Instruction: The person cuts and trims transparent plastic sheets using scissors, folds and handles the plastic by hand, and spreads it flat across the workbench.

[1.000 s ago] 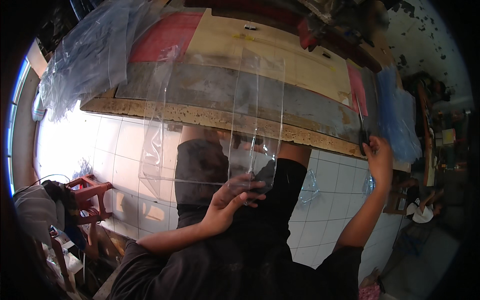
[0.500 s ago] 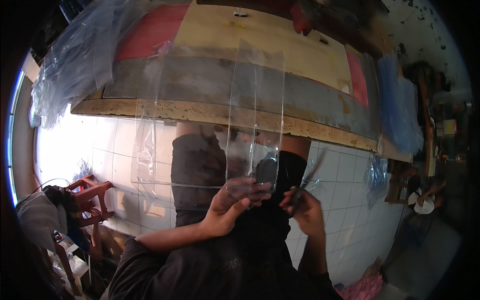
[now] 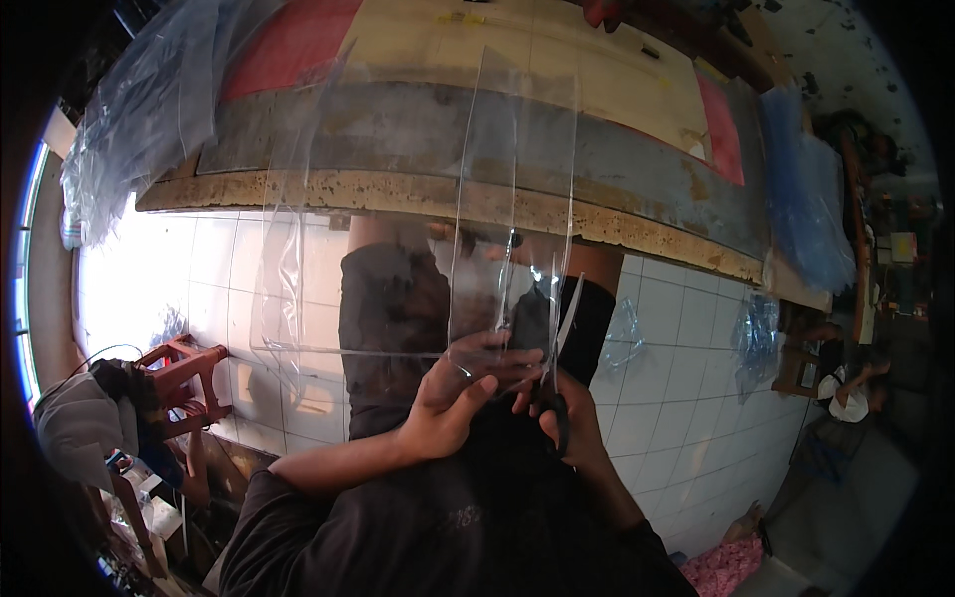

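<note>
My left hand [image 3: 460, 396] is closed on the lower end of a clear plastic sleeve [image 3: 512, 199], the thumb on the near side and the fingers spread across the film. The sleeve runs up from my lap over the table's front edge, with creases down its length. A wider clear sheet hangs beside it on the left. In my right hand [image 3: 577, 423] is a pair of scissors [image 3: 568, 323] with black handles. Their blades point up and away, along the sleeve's right edge near my left fingertips. Whether the blades touch the film I cannot tell.
Ahead stands a worktable with a worn wooden edge [image 3: 398, 199]. Clear plastic sheets [image 3: 139, 129] drape over its left end, bluish ones [image 3: 811, 199] over its right. A red stool [image 3: 194, 388] is at left. Other people sit at lower left and far right.
The scissors in my right hand have moved left and come up beside the sleeve's edge, close to my left fingers. My left hand keeps its hold, nearly still.
</note>
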A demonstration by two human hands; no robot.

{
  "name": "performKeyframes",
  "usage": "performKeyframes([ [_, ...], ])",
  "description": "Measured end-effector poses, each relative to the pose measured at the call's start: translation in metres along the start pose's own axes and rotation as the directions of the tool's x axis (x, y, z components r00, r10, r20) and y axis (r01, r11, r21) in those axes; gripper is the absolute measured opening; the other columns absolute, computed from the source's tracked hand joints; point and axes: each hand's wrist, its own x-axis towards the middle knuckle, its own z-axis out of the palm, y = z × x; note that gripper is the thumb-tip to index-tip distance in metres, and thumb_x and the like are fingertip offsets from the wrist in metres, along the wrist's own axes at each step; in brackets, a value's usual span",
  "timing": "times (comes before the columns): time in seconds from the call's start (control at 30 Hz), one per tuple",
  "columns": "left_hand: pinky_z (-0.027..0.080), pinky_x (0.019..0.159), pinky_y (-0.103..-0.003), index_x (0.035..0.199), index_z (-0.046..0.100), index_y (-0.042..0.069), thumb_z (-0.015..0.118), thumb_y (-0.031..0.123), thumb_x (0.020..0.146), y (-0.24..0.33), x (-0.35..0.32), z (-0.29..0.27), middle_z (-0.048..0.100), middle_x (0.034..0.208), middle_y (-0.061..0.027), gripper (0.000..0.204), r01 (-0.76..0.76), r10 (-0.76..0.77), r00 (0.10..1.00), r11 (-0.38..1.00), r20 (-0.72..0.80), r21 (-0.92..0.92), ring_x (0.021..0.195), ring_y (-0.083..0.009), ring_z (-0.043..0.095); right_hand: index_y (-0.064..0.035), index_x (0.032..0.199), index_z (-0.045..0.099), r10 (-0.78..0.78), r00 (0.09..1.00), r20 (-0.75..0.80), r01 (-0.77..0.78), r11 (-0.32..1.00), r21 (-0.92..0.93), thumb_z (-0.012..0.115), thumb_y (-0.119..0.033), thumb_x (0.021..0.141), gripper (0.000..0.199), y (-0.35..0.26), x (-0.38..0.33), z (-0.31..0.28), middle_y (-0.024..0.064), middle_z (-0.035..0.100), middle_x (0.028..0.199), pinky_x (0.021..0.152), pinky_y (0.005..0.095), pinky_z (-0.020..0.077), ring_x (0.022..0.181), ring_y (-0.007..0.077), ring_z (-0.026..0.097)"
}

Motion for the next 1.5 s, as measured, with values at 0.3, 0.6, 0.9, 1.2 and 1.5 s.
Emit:
performKeyframes([
  [0.3,0.045,0.113,-0.044,0.150,0.027,-0.003,0.044,0.007,0.108,-0.001,0.003,0.003,0.052,0.144,-0.0280,0.046,-0.006,0.005,1.000,1.000,-0.015,-0.022,0.135,-0.0334,0.055,-0.0021,0.105,0.061,0.013,0.995,-0.103,-0.017,0.999,-0.047,0.081,-0.031,0.083,0.041,0.013,-0.011,0.005,0.0042,0.065,0.088,0.076,0.0292,0.0518,0.082,0.0127,0.065],
  [0.6,0.046,0.113,-0.043,0.145,0.030,-0.004,0.043,0.007,0.109,-0.007,0.007,0.004,0.051,0.146,-0.0268,0.040,-0.097,0.100,0.995,0.990,-0.020,0.103,0.134,-0.0319,0.056,-0.0043,0.102,0.063,0.027,0.982,-0.187,-0.062,0.981,-0.183,0.082,-0.012,0.080,0.030,0.014,-0.019,0.004,0.0037,0.067,0.086,0.073,0.0274,0.0520,0.079,0.0124,0.068],
  [0.9,0.050,0.108,-0.044,0.150,0.025,-0.004,0.044,0.012,0.109,-0.002,0.008,0.008,0.053,0.144,-0.0301,0.047,-0.054,0.060,0.997,0.991,-0.045,0.120,0.132,-0.0360,0.058,-0.0036,0.094,0.065,0.123,0.959,-0.256,-0.146,0.987,-0.073,0.081,-0.008,0.082,0.020,0.014,-0.024,0.009,0.0003,0.066,0.083,0.067,0.0245,0.0469,0.072,0.0066,0.061],
  [1.2,0.050,0.107,-0.043,0.150,0.025,-0.004,0.045,0.013,0.109,-0.001,0.009,0.008,0.053,0.144,-0.0305,0.048,-0.067,0.072,0.997,0.992,-0.038,0.106,0.131,-0.0358,0.059,-0.0041,0.095,0.065,0.090,0.973,-0.214,-0.103,0.993,-0.050,0.080,-0.011,0.082,0.021,0.011,-0.023,0.005,0.0009,0.065,0.082,0.068,0.0241,0.0473,0.074,0.0073,0.062],
  [1.5,0.050,0.107,-0.042,0.149,0.026,-0.004,0.044,0.013,0.110,-0.003,0.009,0.005,0.053,0.143,-0.0304,0.047,-0.087,0.092,0.995,0.982,-0.022,0.166,0.130,-0.0353,0.059,-0.0045,0.095,0.065,0.098,0.976,-0.195,-0.128,0.980,-0.151,0.083,-0.019,0.079,0.028,0.005,-0.019,-0.007,0.0006,0.064,0.081,0.069,0.0244,0.0487,0.075,0.0090,0.063],
])
